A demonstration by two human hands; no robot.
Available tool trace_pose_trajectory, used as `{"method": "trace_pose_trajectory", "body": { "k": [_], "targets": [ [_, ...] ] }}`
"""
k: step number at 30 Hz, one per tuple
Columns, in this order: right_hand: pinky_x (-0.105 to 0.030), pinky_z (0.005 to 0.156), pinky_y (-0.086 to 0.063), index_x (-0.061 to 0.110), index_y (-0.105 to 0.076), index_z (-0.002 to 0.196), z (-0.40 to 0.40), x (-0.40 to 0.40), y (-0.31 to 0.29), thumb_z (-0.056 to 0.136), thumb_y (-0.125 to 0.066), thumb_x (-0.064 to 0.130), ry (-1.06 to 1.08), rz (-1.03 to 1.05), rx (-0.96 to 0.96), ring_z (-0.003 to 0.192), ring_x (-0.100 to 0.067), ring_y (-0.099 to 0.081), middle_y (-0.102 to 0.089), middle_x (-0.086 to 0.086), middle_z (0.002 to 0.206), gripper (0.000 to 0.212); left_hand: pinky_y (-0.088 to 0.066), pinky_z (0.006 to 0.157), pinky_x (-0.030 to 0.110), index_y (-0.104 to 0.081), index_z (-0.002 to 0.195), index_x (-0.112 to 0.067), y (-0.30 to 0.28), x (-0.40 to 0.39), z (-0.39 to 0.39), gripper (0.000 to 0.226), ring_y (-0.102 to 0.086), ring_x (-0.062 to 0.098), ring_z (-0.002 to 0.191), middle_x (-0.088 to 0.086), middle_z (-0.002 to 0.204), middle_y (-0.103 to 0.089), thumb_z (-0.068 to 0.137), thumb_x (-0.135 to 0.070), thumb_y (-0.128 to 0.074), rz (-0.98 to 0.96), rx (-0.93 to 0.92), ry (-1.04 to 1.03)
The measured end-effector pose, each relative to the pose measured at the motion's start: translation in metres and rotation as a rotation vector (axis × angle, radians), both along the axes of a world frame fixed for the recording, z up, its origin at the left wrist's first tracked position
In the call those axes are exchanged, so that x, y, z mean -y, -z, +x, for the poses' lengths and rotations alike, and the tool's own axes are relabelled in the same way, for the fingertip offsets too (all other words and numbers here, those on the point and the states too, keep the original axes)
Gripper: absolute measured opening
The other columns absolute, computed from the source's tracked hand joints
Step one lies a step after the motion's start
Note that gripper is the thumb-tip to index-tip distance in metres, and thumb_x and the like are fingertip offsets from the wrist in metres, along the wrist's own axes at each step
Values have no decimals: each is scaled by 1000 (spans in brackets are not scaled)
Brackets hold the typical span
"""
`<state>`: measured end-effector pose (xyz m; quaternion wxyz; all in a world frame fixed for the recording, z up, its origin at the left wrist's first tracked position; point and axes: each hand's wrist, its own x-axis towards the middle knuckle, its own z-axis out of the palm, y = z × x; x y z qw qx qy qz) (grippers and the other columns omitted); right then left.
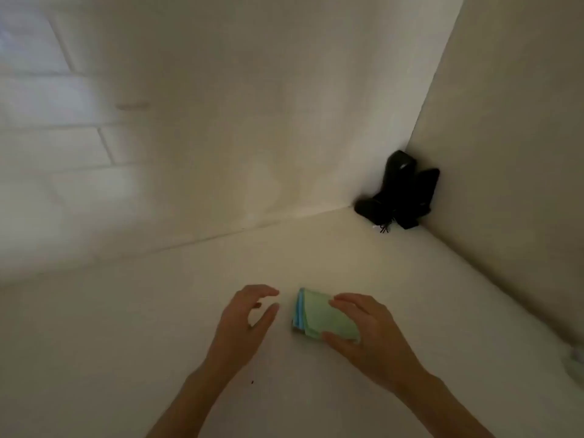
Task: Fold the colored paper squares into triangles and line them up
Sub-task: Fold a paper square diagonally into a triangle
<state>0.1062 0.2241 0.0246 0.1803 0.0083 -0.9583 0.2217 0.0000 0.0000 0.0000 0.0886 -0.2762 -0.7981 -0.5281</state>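
A small stack of paper squares [316, 314] lies on the white table [126, 343], green on top with blue edges showing along its left side. My right hand [366, 330] grips the stack from the right, fingers along its far edge and thumb at its near edge. My left hand [246, 317] hovers just left of the stack, fingers loosely curved and spread, holding nothing and apart from the paper.
A black object [401, 194] with thin cords sits in the far right corner where two white walls meet. A pale blurred thing [575, 358] lies at the right edge. A tiny dark speck [252, 382] is on the table.
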Motion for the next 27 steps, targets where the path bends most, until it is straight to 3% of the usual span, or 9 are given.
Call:
{"method": "trace_pose_trajectory", "body": {
  "k": [5,8,13,18,21,27],
  "targets": [
    [-23,92,-41,16,-69,109,2,11,46,85,-41,63,41,184,-67,98,-17,-64,-69,0,109,60,-35,102,16,-61,120,-20,23,-29,5,43,-47,3,121,-7,129,-56,86,-45,-56,-180,-180,283],
    [-27,83,-51,16,-71,103,10,20,54,88,-37,57,129,181,-104,92,-18,-67,-71,1,102,56,-35,100,15,-61,118,-22,32,-28,11,43,-47,6,116,-6,124,-56,85,-48,-53,-218,-211,282],
    [-26,79,-50,16,-70,106,6,30,54,84,-38,57,204,118,-88,94,-18,-63,-68,2,103,56,-41,93,22,-59,114,-23,33,-31,10,36,-50,9,106,-6,114,-55,83,-42,-57,-268,-201,265],
    [-23,66,-52,23,-72,94,2,34,53,79,-47,55,250,128,-165,82,-15,-61,-65,7,90,44,-41,91,23,-57,117,-23,37,-34,8,36,-51,14,104,-4,114,-54,82,-28,-64,-290,-182,234],
    [-26,60,-52,25,-70,79,1,35,53,82,-47,45,240,164,-212,74,-18,-61,-64,8,83,30,-38,94,22,-54,121,-25,35,-35,11,39,-46,11,108,-6,118,-51,84,-22,-65,-295,-166,213],
    [-31,67,-48,19,-72,79,16,38,34,75,-74,23,243,206,-407,76,-19,-61,-67,5,85,6,-32,96,21,-53,124,-31,17,-25,27,45,-29,12,115,-2,129,-35,81,-29,-67,-258,-343,123]
  ]
}}
